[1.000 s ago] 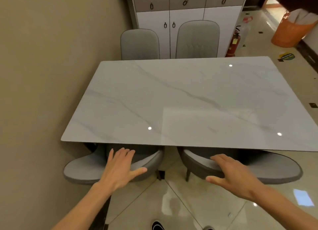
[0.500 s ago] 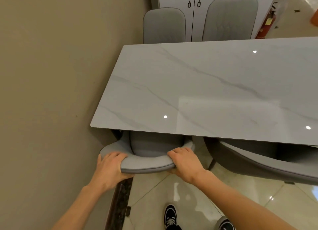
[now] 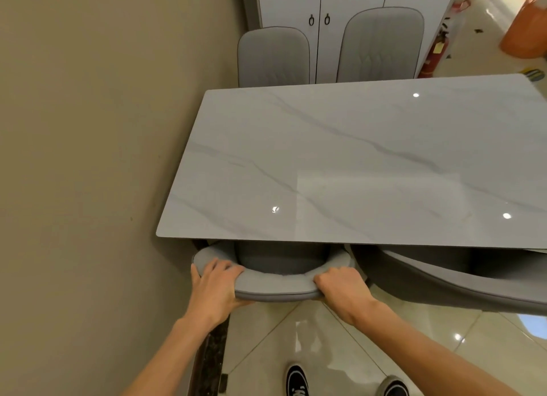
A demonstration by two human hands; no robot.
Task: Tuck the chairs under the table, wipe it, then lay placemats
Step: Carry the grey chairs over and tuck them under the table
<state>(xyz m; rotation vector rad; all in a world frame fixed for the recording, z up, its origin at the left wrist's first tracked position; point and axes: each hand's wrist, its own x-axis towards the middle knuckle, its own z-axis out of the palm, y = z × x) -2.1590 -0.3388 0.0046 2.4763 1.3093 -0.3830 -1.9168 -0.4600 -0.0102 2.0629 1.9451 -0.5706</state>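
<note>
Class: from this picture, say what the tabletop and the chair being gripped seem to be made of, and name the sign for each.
Tabletop: probably polished marble or a marble-look slab; grey veins, sharp lamp reflections. Chair, gripped by left hand and right hand: grey padded upholstery, fabric or matte leatherette; soft rounded edge, piped seam, no shine.

Warm, even indoor light fills the view. Small ceiling-lamp glints and a pale rectangular reflection sit on the glossy white marble-look tabletop [image 3: 355, 164]; the shiny cream floor tiles [image 3: 340, 351] glare too. Straight edges bow outward; focus is slightly soft.
</note>
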